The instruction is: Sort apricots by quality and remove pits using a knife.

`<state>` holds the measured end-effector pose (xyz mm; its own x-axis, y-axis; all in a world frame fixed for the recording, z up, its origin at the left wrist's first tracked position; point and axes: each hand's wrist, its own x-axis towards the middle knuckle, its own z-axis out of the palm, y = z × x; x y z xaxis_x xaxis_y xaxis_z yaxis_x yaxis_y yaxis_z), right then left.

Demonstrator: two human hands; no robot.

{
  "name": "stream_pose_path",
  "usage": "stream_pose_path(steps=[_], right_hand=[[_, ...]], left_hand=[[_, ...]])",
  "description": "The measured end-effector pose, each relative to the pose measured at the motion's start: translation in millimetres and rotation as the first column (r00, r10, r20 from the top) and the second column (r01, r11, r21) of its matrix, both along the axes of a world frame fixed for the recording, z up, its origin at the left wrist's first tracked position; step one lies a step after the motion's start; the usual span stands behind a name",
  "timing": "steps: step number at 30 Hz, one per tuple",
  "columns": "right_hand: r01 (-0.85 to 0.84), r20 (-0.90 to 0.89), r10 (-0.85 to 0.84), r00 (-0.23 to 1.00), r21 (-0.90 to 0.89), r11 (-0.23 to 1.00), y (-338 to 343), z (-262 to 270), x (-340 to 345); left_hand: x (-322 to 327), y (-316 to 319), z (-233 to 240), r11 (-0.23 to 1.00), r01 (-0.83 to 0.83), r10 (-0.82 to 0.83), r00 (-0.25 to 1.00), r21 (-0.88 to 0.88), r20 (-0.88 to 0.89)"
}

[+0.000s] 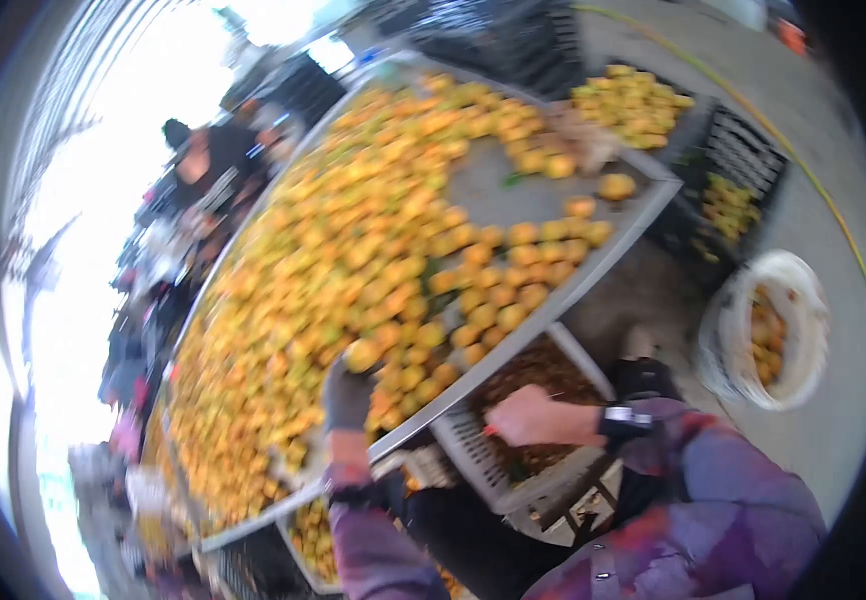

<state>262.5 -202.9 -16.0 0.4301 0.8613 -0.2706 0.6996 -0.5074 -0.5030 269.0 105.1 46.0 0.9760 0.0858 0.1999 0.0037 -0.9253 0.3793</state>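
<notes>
My left hand (pixel 348 394), in a grey glove, holds an orange-yellow citrus fruit (pixel 362 355) above the near part of a heap of similar fruit (pixel 328 255). The heap lies on a large table with a raised metal rim (pixel 470 379). My bare right hand (pixel 529 418) is closed in a fist over a light grey plastic crate (pixel 470 450) with brown debris (pixel 545 367) inside. A small red object (pixel 490 430) shows at the edge of that fist; blur and the fingers hide most of it.
At right stands a white bucket (pixel 718 352) with fruit inside. Black crates (pixel 748 139) with fruit stand beyond the table's right end, near a yellow hose (pixel 778 139). Another fruit crate (pixel 294 555) sits below the near rim. People (pixel 215 165) are along the far side.
</notes>
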Motion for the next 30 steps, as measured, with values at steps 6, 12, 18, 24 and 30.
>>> stream_pose_path(steps=[6, 12, 18, 24, 30], right_hand=[[0.043, 0.076, -0.066, 0.995, 0.269, 0.962, 5, -20, -10], [0.084, 0.216, -0.16, 0.963, 0.324, 0.942, 9, -28, -10], [0.104, 0.169, -0.2, 0.965, 0.453, 0.885, 5, -23, -4], [-0.038, 0.067, 0.023, 0.998, 0.226, 0.973, -8, -12, 1], [-0.045, 0.075, 0.044, 0.996, 0.01, 0.999, -8, 5, -6]], left_hand=[[66, -156, 36, -0.12, -0.172, -0.295, 0.946, -0.978, -0.131], [111, -353, 95, -0.234, 0.171, -0.471, 0.841, -0.957, 0.266], [98, -347, 99, 0.507, 0.343, -0.25, 0.936, -0.791, 0.246], [39, -221, 36, 0.862, 0.212, -0.112, 0.965, -0.46, 0.235], [-38, -90, 26, 0.878, -0.087, 0.26, 0.912, -0.471, 0.316]])
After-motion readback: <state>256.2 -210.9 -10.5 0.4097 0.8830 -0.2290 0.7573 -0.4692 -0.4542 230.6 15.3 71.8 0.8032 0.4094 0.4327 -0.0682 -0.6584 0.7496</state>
